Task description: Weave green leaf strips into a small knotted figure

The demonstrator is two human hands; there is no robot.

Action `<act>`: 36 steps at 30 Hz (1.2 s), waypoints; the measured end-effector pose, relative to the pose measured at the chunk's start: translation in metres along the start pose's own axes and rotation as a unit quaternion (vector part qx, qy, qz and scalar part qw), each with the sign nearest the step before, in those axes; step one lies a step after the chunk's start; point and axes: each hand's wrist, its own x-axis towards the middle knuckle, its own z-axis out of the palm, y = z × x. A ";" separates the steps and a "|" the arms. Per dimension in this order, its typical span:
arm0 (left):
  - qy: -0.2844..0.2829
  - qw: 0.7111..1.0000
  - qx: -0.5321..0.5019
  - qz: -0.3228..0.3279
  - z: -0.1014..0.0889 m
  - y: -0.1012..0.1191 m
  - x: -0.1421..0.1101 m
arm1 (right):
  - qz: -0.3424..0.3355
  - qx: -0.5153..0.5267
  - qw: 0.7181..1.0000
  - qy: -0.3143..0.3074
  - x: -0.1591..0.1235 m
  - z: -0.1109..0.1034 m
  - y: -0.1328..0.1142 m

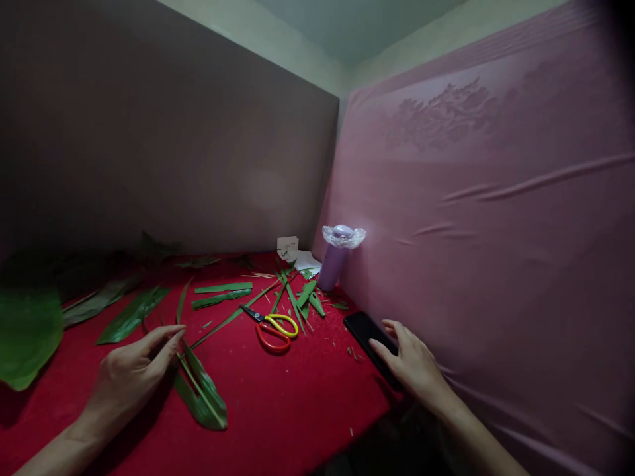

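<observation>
Between thumb and fingertips, my left hand (136,370) pinches a split green leaf (201,393), whose broad end hangs down toward the red cloth. A thin leaf strip (182,301) rises above the pinch. My right hand (414,360) is at the table's right edge on a black phone (367,330), thumb across its face and fingers at its right side; some fingers are hidden. Scissors (270,328) with one red and one yellow handle lie slightly open between the hands, their blades pointing left. Two cut leaf pieces (221,295) lie behind them.
Large leaves (27,330) lie at the left on the red cloth (278,410). Leaf strips and scraps (307,297) are scattered toward the back right. A purple cup-like container (333,264) with clear plastic on top stands near white papers (302,260). Grey and pink walls enclose the table.
</observation>
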 end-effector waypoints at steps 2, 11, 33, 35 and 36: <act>-0.010 1.000 0.002 0.013 0.002 -0.002 0.000 | 0.000 -0.042 0.999 -0.025 0.002 0.007 0.008; 0.006 0.999 -0.006 0.038 0.008 -0.018 0.004 | -0.017 -0.183 0.982 -0.042 0.004 0.013 -0.009; 0.001 0.999 -0.016 0.043 0.005 -0.010 0.004 | -0.033 -0.231 0.971 -0.044 0.006 0.024 -0.008; 0.002 0.999 -0.014 0.052 0.005 -0.010 0.005 | -0.024 -0.231 0.972 -0.039 0.005 0.025 -0.008; 0.016 0.998 -0.009 0.054 0.006 -0.011 0.005 | -0.020 -0.228 0.973 -0.038 0.004 0.025 -0.008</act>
